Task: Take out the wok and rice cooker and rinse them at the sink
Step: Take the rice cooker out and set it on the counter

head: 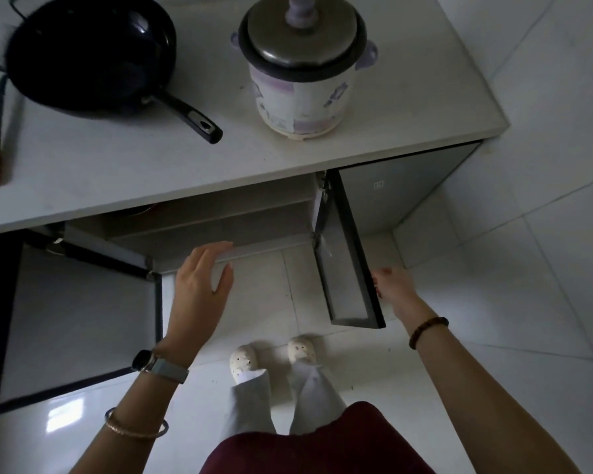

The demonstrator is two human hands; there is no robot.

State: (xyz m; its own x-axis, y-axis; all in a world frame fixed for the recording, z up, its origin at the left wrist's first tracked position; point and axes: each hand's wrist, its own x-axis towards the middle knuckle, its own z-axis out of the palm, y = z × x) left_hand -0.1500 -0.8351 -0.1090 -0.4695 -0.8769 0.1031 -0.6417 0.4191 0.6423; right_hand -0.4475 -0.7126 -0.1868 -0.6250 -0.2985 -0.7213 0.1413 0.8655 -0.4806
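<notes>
Two items, wok (pixel 89 56) and rice cooker (pixel 302 66), stand already out on the counter (pixel 117 165), rinsing apparently still to do; left hand (pixel 199 289) open and empty, touching the cupboard ledge (pixel 271 242); right hand (pixel 396 285) at the open door (pixel 343 261), hold unclear

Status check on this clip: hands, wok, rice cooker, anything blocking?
Left hand open at cabinet edge. Right hand at right door, grip unclear. Wok, rice cooker out on counter. Left door open too.
</notes>
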